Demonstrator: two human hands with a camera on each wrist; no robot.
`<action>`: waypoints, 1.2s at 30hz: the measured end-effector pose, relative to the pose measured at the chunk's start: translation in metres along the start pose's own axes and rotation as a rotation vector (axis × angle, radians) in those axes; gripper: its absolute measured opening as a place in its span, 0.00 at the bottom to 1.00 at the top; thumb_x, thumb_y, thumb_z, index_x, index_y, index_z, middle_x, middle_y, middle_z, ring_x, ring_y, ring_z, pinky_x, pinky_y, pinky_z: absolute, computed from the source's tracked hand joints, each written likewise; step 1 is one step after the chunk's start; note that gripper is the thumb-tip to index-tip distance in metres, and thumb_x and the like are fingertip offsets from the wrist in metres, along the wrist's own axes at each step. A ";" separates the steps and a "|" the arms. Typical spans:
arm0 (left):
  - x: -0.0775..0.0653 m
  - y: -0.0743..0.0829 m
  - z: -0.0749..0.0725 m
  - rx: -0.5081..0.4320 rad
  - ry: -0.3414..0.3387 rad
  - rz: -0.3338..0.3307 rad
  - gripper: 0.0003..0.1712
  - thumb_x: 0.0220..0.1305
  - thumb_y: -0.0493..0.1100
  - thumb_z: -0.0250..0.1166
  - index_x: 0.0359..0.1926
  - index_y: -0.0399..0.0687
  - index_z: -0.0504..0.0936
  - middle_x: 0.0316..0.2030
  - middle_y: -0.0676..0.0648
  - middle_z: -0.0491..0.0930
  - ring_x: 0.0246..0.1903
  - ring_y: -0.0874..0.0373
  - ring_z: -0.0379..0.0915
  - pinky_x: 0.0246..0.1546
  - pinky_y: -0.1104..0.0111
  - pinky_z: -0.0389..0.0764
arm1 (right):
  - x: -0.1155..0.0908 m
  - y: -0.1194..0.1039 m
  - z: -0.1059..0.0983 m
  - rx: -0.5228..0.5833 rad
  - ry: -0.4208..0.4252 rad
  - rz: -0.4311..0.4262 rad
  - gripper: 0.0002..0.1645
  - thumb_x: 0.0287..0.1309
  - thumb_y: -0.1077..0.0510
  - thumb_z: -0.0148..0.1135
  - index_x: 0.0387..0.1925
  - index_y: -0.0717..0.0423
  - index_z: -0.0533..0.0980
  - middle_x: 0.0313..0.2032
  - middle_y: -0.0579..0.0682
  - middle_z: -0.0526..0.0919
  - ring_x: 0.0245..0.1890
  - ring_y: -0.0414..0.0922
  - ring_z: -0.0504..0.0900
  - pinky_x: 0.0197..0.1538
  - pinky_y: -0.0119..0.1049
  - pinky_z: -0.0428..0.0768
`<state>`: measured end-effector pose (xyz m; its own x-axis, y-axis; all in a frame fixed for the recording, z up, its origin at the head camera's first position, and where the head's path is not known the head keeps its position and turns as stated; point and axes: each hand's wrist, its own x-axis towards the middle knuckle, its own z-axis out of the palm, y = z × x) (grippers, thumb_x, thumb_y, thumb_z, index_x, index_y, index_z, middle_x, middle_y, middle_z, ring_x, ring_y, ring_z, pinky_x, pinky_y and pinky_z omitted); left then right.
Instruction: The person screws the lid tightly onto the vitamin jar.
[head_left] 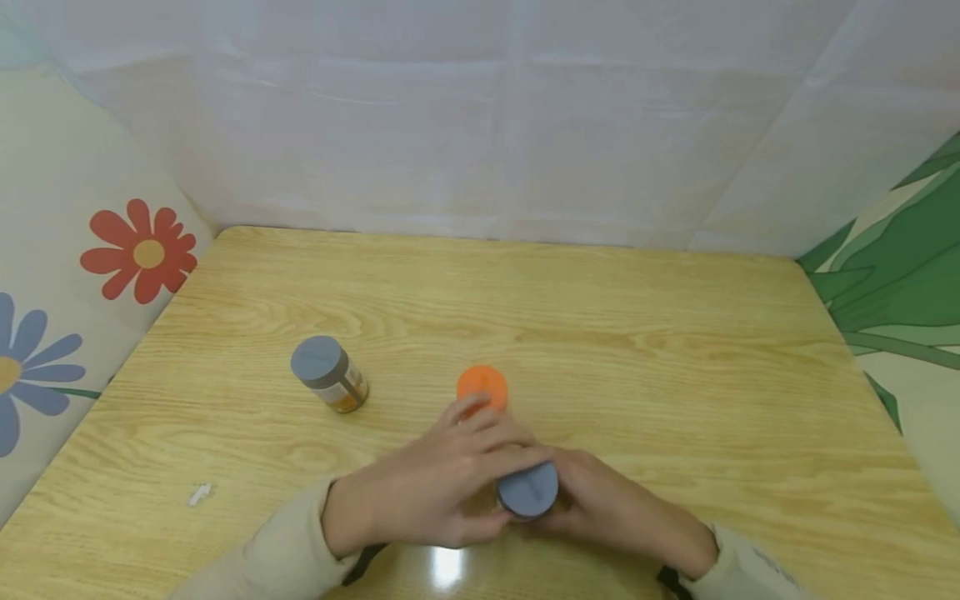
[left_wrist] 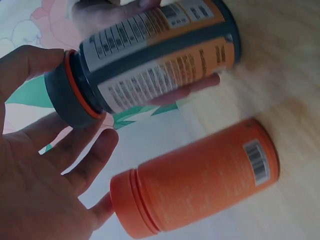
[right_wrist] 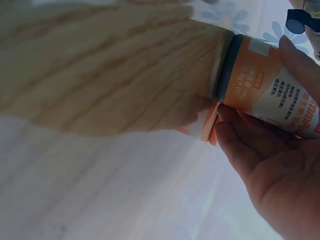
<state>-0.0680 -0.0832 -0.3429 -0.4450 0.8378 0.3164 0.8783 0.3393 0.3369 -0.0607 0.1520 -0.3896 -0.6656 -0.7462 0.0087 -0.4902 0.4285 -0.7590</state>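
Note:
Near the table's front edge, my left hand pinches the dark grey lid of a supplement bottle between thumb and fingers. In the left wrist view an orange ring shows at the lid's lower edge, and a dark neck shows between lid and body. My right hand holds the body of that supplement bottle, which has an orange and white label, thumb on one side and fingers on the other. Just behind stands an orange bottle with an orange lid; the left little finger is right at this lid.
A second grey-lidded bottle stands upright to the left on the wooden table. A small white scrap lies at the front left. White cloth hangs along the back edge, with flower-patterned panels at the sides.

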 end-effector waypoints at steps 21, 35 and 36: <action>-0.017 0.017 0.016 -0.186 0.227 -0.235 0.36 0.53 0.53 0.76 0.61 0.48 0.76 0.56 0.52 0.78 0.56 0.62 0.73 0.58 0.68 0.78 | -0.003 0.005 0.003 0.039 0.009 -0.021 0.19 0.62 0.52 0.67 0.54 0.49 0.75 0.47 0.40 0.85 0.49 0.34 0.82 0.53 0.35 0.83; -0.007 0.012 0.024 -0.327 0.143 -0.180 0.40 0.53 0.49 0.77 0.65 0.48 0.73 0.60 0.53 0.77 0.61 0.61 0.71 0.64 0.66 0.72 | -0.004 0.006 0.001 -0.012 0.005 -0.025 0.26 0.62 0.52 0.67 0.60 0.55 0.73 0.53 0.48 0.84 0.54 0.41 0.82 0.56 0.38 0.82; -0.007 0.012 0.025 -0.319 0.148 -0.170 0.41 0.52 0.50 0.77 0.66 0.48 0.72 0.60 0.52 0.77 0.61 0.61 0.70 0.64 0.66 0.72 | -0.003 0.006 0.001 -0.006 0.001 -0.023 0.26 0.62 0.52 0.66 0.60 0.54 0.73 0.53 0.47 0.84 0.54 0.41 0.82 0.56 0.38 0.82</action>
<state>-0.0498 -0.0743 -0.3630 -0.6203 0.7024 0.3491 0.7017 0.2981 0.6471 -0.0607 0.1563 -0.3951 -0.6550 -0.7552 0.0271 -0.5086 0.4140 -0.7550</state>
